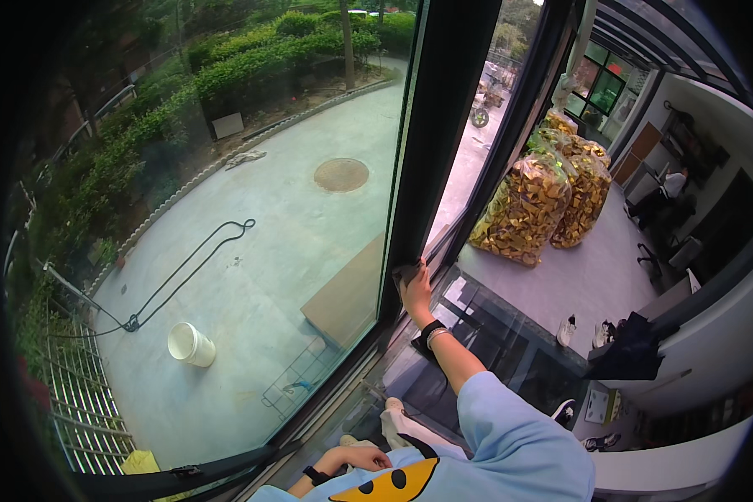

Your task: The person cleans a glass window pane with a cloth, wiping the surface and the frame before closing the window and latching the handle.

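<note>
My right hand [416, 294] reaches forward to the black window frame [433, 142], its fingers closed at the frame's edge. Under the fingertips is a small dark grey piece [406, 273]; whether it is a cloth or part of the frame, I cannot make out. A black band and a bracelet circle that wrist. Close to my body, my left hand [365, 458] is held low with its fingers curled in and nothing visible in them. The large glass pane [309, 209] stands to the left of the frame.
Through the glass show a white bucket [192, 345], a looped dark hose [188, 276] and a round cover [341, 175] on pale paving. Indoors at right stand clear bags of gold pieces [523, 209]. Shoes [567, 330] and a dark cloth bundle [632, 347] lie below; a person [673, 181] sits farther back.
</note>
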`<act>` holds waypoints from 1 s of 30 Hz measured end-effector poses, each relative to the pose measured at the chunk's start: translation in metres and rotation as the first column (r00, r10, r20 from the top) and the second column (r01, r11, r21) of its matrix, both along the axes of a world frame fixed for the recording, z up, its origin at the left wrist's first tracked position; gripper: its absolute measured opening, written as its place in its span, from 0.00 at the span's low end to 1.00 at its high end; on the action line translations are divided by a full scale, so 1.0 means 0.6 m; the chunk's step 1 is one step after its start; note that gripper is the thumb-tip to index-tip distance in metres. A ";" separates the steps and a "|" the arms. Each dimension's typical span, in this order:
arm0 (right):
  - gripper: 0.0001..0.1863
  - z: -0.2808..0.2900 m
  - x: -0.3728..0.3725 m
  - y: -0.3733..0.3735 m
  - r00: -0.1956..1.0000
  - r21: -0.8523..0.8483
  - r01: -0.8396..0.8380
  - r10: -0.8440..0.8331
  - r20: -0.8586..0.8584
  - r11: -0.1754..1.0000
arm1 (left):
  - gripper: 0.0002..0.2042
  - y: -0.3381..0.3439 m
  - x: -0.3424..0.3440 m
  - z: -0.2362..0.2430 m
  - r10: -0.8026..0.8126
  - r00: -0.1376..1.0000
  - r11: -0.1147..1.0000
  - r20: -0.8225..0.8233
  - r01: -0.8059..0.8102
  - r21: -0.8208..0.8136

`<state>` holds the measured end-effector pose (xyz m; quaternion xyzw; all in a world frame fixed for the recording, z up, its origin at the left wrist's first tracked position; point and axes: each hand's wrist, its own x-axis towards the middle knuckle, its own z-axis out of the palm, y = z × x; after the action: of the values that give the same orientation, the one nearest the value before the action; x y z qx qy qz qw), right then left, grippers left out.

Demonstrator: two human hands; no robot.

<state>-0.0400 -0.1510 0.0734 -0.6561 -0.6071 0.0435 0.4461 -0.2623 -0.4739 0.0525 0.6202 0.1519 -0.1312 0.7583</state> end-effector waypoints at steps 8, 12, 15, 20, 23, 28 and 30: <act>0.38 0.029 0.066 -0.012 0.952 -0.024 -0.298 0.295 -0.078 0.954 | 0.22 0.064 0.068 0.032 -0.105 0.993 0.991 -0.054 0.100 -0.089; 0.36 0.090 0.079 0.007 0.913 0.106 -0.376 0.388 -0.127 0.920 | 0.23 0.088 0.104 0.033 -0.094 0.991 0.992 -0.093 0.086 -0.094; 0.37 0.182 0.079 0.036 0.911 0.251 -0.377 0.406 -0.074 0.892 | 0.24 0.096 0.126 0.025 -0.075 0.995 0.996 -0.068 0.072 -0.050; 0.36 0.389 0.071 0.080 0.922 0.487 -0.302 0.382 -0.072 0.820 | 0.26 0.102 0.160 0.035 -0.043 0.972 0.982 -0.232 0.084 0.169; 0.33 0.523 0.077 0.098 0.931 0.570 -0.299 0.365 -0.001 0.765 | 0.24 0.105 0.184 0.045 -0.030 0.949 0.939 -0.314 0.134 0.316; 0.28 0.712 0.082 0.123 0.925 0.656 -0.298 0.380 0.019 0.694 | 0.22 0.111 0.204 0.044 0.017 0.938 0.875 -0.346 0.153 0.459; 0.29 0.772 0.085 0.132 0.923 0.706 -0.314 0.379 0.070 0.635 | 0.22 0.111 0.202 0.040 0.049 0.950 0.873 -0.309 0.110 0.475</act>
<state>0.0108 -0.0717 0.5363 -0.3039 -0.6719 -0.0789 0.6708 -0.1408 -0.4075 0.0764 0.7647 0.2874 -0.1968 0.5421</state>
